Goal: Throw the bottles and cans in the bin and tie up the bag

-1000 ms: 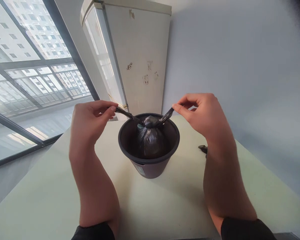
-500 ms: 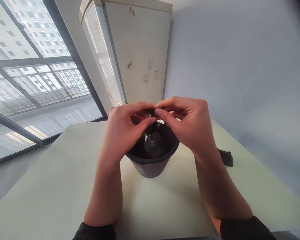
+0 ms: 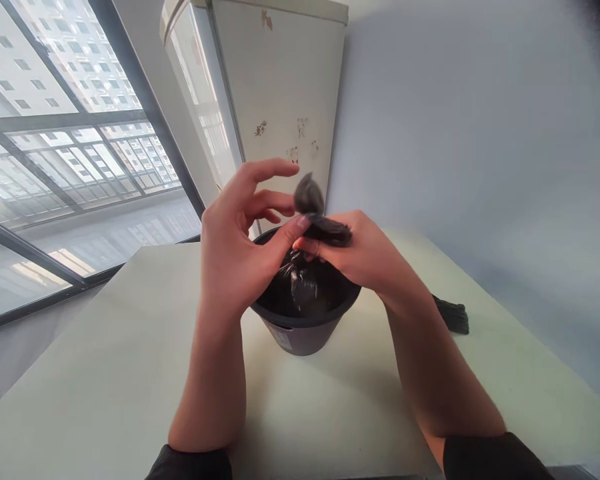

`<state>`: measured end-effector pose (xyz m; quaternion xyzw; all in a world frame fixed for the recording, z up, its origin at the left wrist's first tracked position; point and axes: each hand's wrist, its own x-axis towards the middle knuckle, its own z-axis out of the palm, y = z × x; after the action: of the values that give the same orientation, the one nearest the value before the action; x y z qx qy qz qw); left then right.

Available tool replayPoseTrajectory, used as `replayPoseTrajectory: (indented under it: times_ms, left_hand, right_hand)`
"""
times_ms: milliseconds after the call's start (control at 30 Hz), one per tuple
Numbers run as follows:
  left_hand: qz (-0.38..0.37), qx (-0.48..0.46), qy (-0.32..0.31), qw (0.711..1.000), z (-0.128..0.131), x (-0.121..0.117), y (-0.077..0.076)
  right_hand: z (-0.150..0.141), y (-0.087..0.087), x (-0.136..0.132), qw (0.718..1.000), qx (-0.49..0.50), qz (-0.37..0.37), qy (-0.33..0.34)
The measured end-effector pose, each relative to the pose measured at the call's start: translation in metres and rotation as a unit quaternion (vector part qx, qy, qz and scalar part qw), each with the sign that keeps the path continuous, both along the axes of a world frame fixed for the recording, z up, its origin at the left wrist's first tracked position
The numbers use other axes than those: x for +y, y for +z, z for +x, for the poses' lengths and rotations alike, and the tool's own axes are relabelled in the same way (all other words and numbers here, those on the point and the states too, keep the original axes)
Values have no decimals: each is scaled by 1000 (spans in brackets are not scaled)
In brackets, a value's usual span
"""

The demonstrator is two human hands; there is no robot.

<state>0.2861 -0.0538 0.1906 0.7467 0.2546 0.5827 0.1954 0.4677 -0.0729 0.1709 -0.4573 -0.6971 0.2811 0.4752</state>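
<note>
A black plastic bag [image 3: 304, 290] sits inside a dark bucket-like bin [image 3: 303, 339], its gathered top drawn up above the rim. My right hand [image 3: 367, 250] is closed around the twisted neck, with a bunched end [image 3: 333, 231] lying across its fingers. The thumb of my left hand [image 3: 240, 247] presses on the bag's neck, close against my right fingers. My left index finger is raised, and the other left fingers are spread behind a loose tip of the bag. How far those fingers grip the plastic is partly hidden.
The bin stands on a pale table [image 3: 130, 347]. A folded black plastic bundle [image 3: 453, 315] lies beyond my right forearm. Behind the table is a worn white refrigerator [image 3: 280, 87], with a glass window [image 3: 80, 133] at left and a wall [image 3: 470, 133] at right.
Both hands were pinching the bag's top together. My left fingers have lifted and spread, my right hand has turned and closed around the neck, and a loose end now sticks up.
</note>
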Motion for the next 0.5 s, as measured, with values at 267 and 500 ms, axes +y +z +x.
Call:
replayPoseTrajectory:
  times_ms: [267,500]
  left_hand:
    - [-28,23,-20,999,-6,14,-7]
    - [13,-51,100,994,-11,13,-4]
  right_hand:
    - [-3,3,-10,974,163,138,-80]
    - [-7,13,-19,937,257,235,13]
